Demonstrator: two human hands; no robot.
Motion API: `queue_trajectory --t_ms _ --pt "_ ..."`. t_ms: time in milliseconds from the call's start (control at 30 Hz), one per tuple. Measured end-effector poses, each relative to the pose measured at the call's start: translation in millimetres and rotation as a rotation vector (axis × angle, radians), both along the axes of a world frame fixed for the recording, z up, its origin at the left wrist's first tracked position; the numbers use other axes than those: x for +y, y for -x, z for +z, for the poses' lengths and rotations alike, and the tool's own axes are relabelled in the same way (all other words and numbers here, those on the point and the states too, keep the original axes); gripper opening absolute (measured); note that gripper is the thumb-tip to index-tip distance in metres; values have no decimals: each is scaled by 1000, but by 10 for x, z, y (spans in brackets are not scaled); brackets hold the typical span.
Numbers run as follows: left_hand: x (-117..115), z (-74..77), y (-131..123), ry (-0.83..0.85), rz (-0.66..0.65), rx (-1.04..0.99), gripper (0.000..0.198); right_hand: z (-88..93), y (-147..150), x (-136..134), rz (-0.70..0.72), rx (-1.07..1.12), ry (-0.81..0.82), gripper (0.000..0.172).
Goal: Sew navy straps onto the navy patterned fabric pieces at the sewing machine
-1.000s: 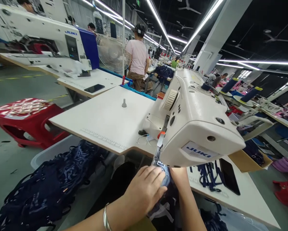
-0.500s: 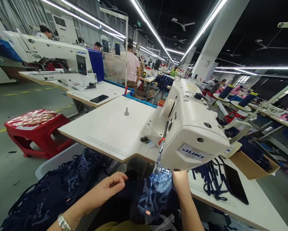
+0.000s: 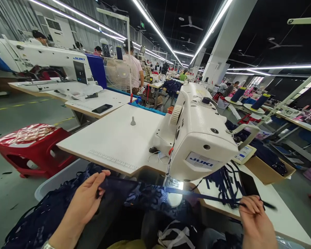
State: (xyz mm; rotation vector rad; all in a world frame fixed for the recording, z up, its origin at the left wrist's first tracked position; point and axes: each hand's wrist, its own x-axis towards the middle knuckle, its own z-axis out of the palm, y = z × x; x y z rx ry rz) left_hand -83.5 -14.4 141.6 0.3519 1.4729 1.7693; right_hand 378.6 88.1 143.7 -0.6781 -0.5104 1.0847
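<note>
A navy lace garment piece is stretched sideways below the head of a white JUKI sewing machine. My left hand is closed on its dark left end. From the lace a narrow navy strap runs right, pulled fairly straight. Closed fingers of my right hand pinch that strap, and a blurred loose end sticks out past them. The machine's lamp lights the area by the needle, where the strap crosses in front. Whether the cloth touches the needle is hidden.
A plastic bin of navy garments stands at lower left, near a red stool. Cut navy straps and a dark phone lie on the table at right. Behind them is a cardboard box. A grey peg stands on the tabletop.
My right hand has come out from beside the machine head and moved far right, drawing the strap out. My left hand has moved left and closed on the garment, which is now stretched sideways.
</note>
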Motion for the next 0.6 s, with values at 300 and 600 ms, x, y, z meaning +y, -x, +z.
queue_trajectory --t_ms 300,600 --pt "28 338 -625 20 -550 463 29 100 706 -483 193 -745 253 25" --pt "35 364 -1286 -12 -935 796 27 289 1524 -777 540 -1209 -13 14"
